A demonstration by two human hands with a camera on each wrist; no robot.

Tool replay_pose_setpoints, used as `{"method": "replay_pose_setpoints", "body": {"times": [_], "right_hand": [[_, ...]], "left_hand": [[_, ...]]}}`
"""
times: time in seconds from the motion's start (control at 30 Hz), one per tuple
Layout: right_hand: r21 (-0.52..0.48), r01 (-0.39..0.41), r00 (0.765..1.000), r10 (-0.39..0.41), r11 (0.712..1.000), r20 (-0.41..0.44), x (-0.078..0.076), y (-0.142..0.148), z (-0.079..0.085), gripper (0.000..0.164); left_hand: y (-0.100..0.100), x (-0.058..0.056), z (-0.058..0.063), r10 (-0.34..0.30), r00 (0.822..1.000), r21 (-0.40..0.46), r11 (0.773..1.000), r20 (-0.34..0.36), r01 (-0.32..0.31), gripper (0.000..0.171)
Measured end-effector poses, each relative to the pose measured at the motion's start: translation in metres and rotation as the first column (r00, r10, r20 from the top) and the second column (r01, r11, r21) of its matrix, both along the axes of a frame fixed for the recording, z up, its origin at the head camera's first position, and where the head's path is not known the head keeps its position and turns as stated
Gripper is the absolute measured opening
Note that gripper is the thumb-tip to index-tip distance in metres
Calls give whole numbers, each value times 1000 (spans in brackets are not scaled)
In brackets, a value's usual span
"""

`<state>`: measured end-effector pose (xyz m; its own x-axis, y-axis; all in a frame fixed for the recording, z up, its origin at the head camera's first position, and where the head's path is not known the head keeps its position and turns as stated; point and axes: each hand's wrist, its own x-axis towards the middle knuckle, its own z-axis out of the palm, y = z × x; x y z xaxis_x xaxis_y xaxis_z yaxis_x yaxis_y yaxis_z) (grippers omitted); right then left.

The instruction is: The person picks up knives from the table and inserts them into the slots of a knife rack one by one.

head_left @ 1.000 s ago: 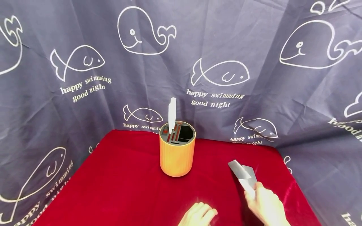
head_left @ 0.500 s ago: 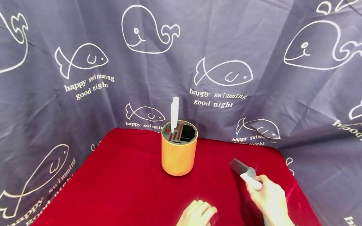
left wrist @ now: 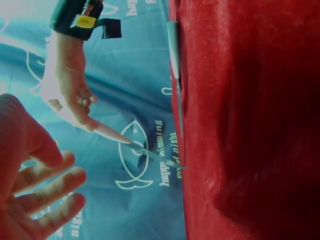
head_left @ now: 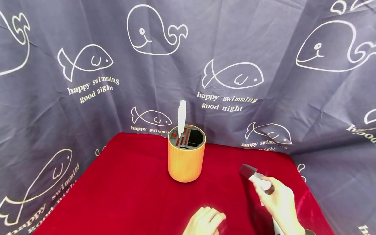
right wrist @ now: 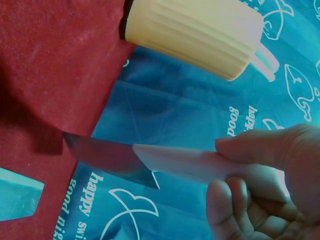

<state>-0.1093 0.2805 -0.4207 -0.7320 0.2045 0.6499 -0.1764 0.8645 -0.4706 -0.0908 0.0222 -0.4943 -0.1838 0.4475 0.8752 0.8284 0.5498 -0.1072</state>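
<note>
My right hand (head_left: pixel 279 199) holds a kitchen knife (right wrist: pixel 190 162) by its white handle, thumb on one side and fingers on the other. Its blade (right wrist: pixel 110 157) slants down, the tip close to the red cloth. Beneath that hand a second knife (left wrist: pixel 173 50) lies on the cloth, its broad blade (right wrist: pixel 20 195) partly showing in the right wrist view. My left hand (head_left: pixel 204 222) stays near the front edge, fingers loosely bent and holding nothing. Left of the knives stands a yellow round knife block (head_left: pixel 185 166) with a slotted dark top; white handles (head_left: pixel 181 117) stick up from it.
Red cloth (head_left: pixel 132 195) covers the table. A grey-blue curtain (head_left: pixel 188 75) with whale and fish drawings hangs behind it and along both sides.
My right hand has raised and tilted the knife off the other one, its handle end lifting and its blade turning edge-on, then pointing down. My left hand barely moves; the head view shifts slightly.
</note>
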Motion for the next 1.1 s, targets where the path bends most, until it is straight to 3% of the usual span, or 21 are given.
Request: {"method": "replay_pose_setpoints", "body": {"times": [0.43,0.77,1.1], "right_hand": [[53,-123,986,128,991,-107,-2,-4,3,37],[132,-213,946,238,968,-219,-3,-4,8,43],[151,-252,938,279,956,-206,2,-7,17,39]], "left_hand": [[3,-4,0,35,999,29,999,-38,-34,41],[1,-3,8,6,1000,51,999,20,-7,49],[0,-5,9,34,999,55,998,7,-35,53]]}}
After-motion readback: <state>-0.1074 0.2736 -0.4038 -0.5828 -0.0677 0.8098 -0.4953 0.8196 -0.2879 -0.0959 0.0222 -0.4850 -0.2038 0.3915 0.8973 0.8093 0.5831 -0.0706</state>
